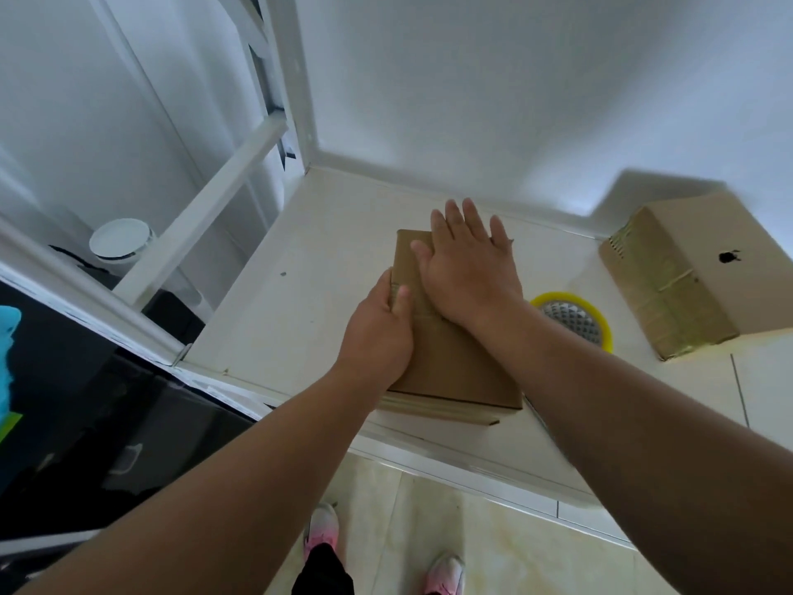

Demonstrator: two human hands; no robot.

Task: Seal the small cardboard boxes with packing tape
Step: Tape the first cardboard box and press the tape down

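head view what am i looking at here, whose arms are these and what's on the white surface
There is no machine: one camera worn on a person's head looks down at their two bare arms. The left hand grips the left edge of a box, thumb on top. The right hand lies flat on its top, fingers straight. The box sits on a white surface. To the right lie a yellow tape roll and a second box with tape on it.

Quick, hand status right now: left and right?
Left hand: grips the left edge of the cardboard box.
Right hand: open, fingers straight, pressing flat on the box top.
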